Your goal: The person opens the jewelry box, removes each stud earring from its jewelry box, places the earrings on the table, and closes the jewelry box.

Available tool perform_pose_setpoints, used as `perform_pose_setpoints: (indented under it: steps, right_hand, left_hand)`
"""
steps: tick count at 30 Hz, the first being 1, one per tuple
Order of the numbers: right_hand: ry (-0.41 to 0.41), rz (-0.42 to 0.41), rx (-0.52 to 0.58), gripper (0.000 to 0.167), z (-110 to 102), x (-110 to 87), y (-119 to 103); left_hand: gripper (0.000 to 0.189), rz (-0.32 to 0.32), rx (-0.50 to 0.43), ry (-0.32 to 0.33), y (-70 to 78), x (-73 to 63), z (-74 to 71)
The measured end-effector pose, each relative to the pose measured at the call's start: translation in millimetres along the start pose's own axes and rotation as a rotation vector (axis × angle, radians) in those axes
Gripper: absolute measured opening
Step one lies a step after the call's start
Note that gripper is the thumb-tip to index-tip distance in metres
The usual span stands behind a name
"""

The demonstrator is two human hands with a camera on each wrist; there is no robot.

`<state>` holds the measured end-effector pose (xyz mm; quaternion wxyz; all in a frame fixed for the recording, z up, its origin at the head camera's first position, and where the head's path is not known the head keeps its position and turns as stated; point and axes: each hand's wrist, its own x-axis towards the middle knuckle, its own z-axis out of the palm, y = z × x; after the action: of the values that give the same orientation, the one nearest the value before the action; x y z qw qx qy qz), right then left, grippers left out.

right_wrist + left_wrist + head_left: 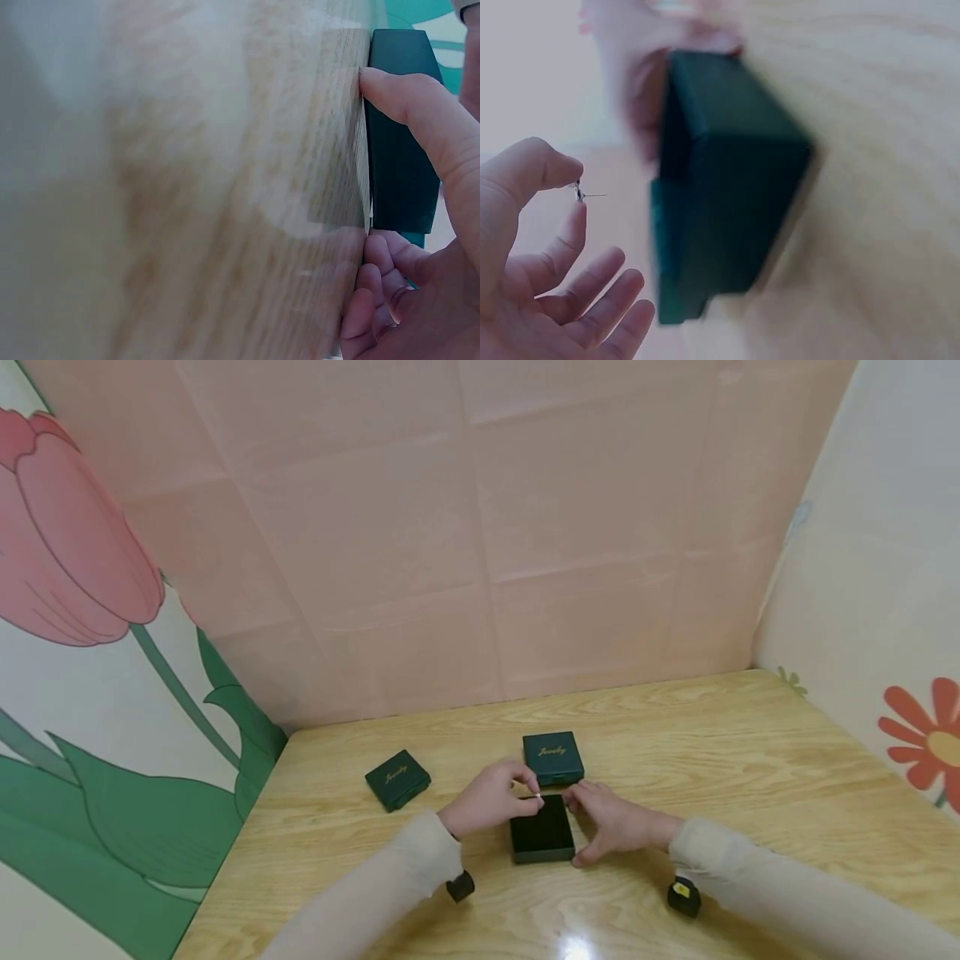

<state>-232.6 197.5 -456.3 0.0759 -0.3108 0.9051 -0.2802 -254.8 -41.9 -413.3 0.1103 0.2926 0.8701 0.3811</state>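
Between the thumb and index fingertip of my left hand (491, 797) is a tiny stud earring (580, 193), its thin pin sticking out. The other fingers are loosely spread in the left wrist view. Just below, a dark green jewelry box (542, 839) lies uncovered on the table, its black inside facing up. My right hand (618, 822) holds this box along its right side, thumb at the near corner and fingers at the far one. The thumb (409, 94) lies against the box's side wall in the right wrist view.
Directly behind the box is a dark green square case (553, 758) with gold "Jewelry" lettering. A similar case (397, 781) lies angled to the left. The wood-grain table (675, 727) ends at a pink backdrop (487, 568).
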Motion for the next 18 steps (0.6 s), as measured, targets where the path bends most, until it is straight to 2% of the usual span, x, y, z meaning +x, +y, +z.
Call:
perform_pose_setpoints:
  steps: [4,8,13,18]
  right_hand:
    - [0.002,0.009,-0.002,0.075,0,0.1,-1]
    - [-0.001,0.005,0.000,0.076,0,-0.4,-1]
    - [-0.001,0.001,0.000,0.075,0,-0.6,-1]
    - [-0.004,0.002,-0.004,0.075,0,-0.2,-1]
  left_hand:
    - [0.010,-0.033,-0.063,0.056,-7.1,-7.6,-19.4]
    - [0.014,-0.086,-0.039,0.074,-21.0,-13.8,-30.4]
    - [0.014,-0.152,0.038,0.059,-39.0,-16.6,-32.1]
    - [0.013,-0.161,0.100,0.019,-55.6,-16.8,-26.6]
